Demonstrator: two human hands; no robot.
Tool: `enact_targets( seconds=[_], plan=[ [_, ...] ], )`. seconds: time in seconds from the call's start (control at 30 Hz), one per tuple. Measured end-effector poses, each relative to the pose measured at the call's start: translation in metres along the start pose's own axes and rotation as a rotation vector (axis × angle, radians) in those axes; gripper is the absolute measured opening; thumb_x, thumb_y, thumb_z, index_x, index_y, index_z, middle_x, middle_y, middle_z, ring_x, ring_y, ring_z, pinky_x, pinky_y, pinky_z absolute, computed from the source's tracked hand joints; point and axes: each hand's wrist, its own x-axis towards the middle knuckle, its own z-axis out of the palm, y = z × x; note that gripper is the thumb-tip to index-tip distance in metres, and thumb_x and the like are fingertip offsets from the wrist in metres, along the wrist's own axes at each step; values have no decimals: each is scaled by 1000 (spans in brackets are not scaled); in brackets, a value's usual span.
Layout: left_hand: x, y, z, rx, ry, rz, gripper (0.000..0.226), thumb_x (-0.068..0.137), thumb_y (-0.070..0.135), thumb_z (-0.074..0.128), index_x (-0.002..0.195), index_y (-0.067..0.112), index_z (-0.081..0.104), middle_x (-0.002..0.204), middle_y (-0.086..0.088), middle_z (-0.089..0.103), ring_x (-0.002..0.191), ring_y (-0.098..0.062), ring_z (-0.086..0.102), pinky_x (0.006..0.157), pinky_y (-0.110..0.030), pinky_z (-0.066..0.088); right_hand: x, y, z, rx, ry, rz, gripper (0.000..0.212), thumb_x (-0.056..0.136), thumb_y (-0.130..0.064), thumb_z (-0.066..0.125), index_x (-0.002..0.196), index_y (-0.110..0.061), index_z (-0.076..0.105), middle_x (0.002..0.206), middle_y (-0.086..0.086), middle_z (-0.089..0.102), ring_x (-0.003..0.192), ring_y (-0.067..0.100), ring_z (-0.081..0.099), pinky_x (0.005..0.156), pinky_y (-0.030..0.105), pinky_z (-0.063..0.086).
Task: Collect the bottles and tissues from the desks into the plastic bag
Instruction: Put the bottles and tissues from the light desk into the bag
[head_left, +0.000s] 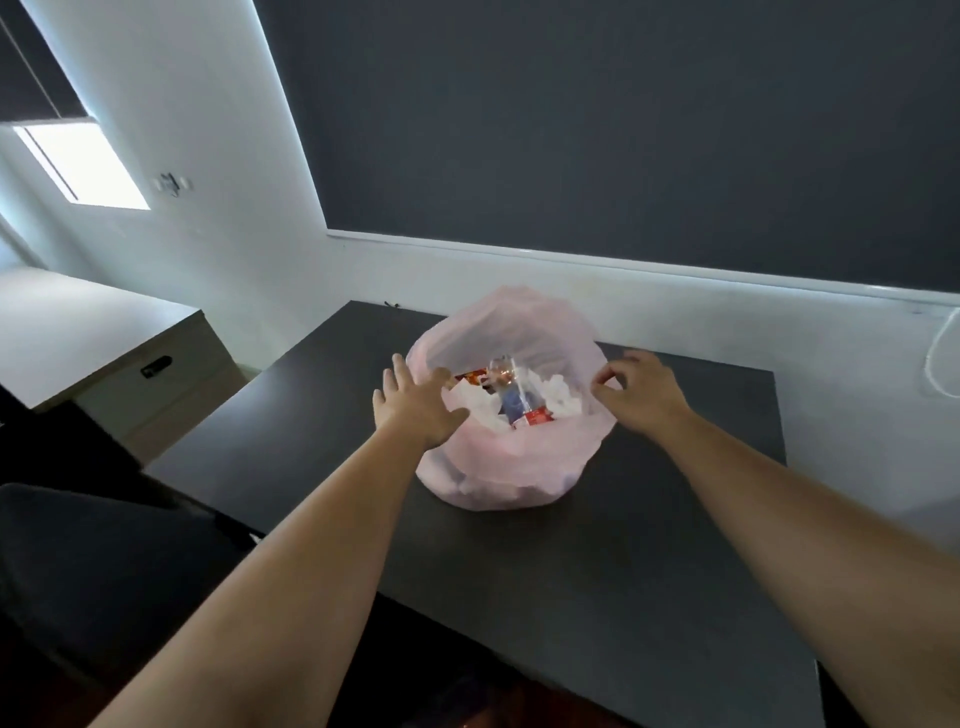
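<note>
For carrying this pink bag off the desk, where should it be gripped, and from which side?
Grip the bag by its loose rim, from above on both sides, where the right hand pinches it. The mouth gapes upward, and the soft body, holding a bottle and tissues, would likely slump if squeezed.

The 2 arms reach forward, left hand (415, 402) flat with fingers spread, right hand (641, 389) pinching the plastic bag (498, 467) rim.

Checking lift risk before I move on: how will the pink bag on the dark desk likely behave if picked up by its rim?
Probably floppy: the pink plastic bag is thin, wrinkled film that slumps on the desk. Likely light for its bulk, since mostly tissues show beside a bottle. Its open mouth may spill if tilted.
</note>
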Motion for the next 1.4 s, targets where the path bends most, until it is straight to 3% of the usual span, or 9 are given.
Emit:
enact_targets(
  seconds=[0.1, 0.2, 0.33, 0.47, 0.6, 0.9, 1.03, 1.2, 1.4],
  plan=[
    [26, 6, 24, -31, -40, -114, 67, 84, 66, 47, 142, 48, 18, 157, -16, -17, 144, -41, -3, 115, -53, 11, 36, 15, 7, 58, -101, 63, 11, 84, -35, 59, 90, -34, 68, 157, 3, 17, 142, 30, 22, 112, 46, 30],
    [41, 10, 41, -196, -102, -189, 62, 84, 61, 51, 140, 48, 26, 158, -13, -13, 138, -43, 27, 107, -51, 33, 58, 23, 29, 98, -203, 58, 19, 86, -38, 55, 101, -36, 67, 158, -1, 18, 146, 21, 10, 109, 38, 29],
    [54, 16, 49, -387, 8, -216, 47, 90, 28, 59, 134, 26, 42, 141, -8, 40, 92, -18, 53, 71, -27, 44, 79, 27, 51, 48, -253, 67, 38, 88, -25, 55, 126, -26, 58, 148, -5, 40, 142, 18, 25, 103, 28, 33],
    [62, 22, 37, -444, 57, -161, 55, 88, 3, 54, 138, 18, 40, 132, -7, 54, 91, -15, 50, 70, -23, 42, 80, 20, 48, 235, -73, 198, 58, 85, 2, 40, 137, -22, 49, 145, 7, 45, 123, 27, 52, 95, 27, 46],
    [68, 21, 1, -460, 138, -113, 62, 86, 1, 47, 145, 15, 33, 134, -14, 52, 113, -32, 55, 83, -32, 46, 81, -2, 20, 430, 162, 230, 63, 81, 9, 31, 132, -21, 55, 138, 8, 53, 117, 26, 56, 84, 16, 39],
    [44, 29, -67, -534, 215, 169, 63, 85, -2, 43, 144, 17, 35, 133, -13, 54, 109, -34, 57, 87, -35, 49, 26, -37, -46, 394, 452, 217, 51, 91, 5, 34, 131, -20, 55, 127, 7, 60, 67, 9, 50, 51, 11, 37],
    [21, 59, -85, -570, 228, 330, 59, 88, -1, 44, 144, 18, 36, 136, -12, 51, 112, -31, 54, 81, -31, 44, -21, -31, -79, 313, 613, 253, 56, 84, 6, 35, 130, -18, 57, 125, 8, 63, 75, 13, 51, 68, 16, 40],
    [-25, 119, -97, -662, 165, 516, 56, 89, 1, 45, 143, 17, 38, 141, -11, 48, 123, -31, 49, 101, -34, 40, -94, 1, -128, 276, 791, 357, 53, 86, 5, 35, 129, -16, 57, 128, 9, 61, 104, 29, 61, 91, 29, 47],
    [-101, 207, -102, -749, 91, 791, 47, 86, -1, 44, 130, 11, 53, 126, -15, 59, 110, -33, 55, 85, -31, 42, -212, 38, -200, 197, 1011, 494, 56, 80, 3, 38, 127, -18, 59, 132, 9, 59, 119, 30, 55, 102, 31, 41]
  ],
)
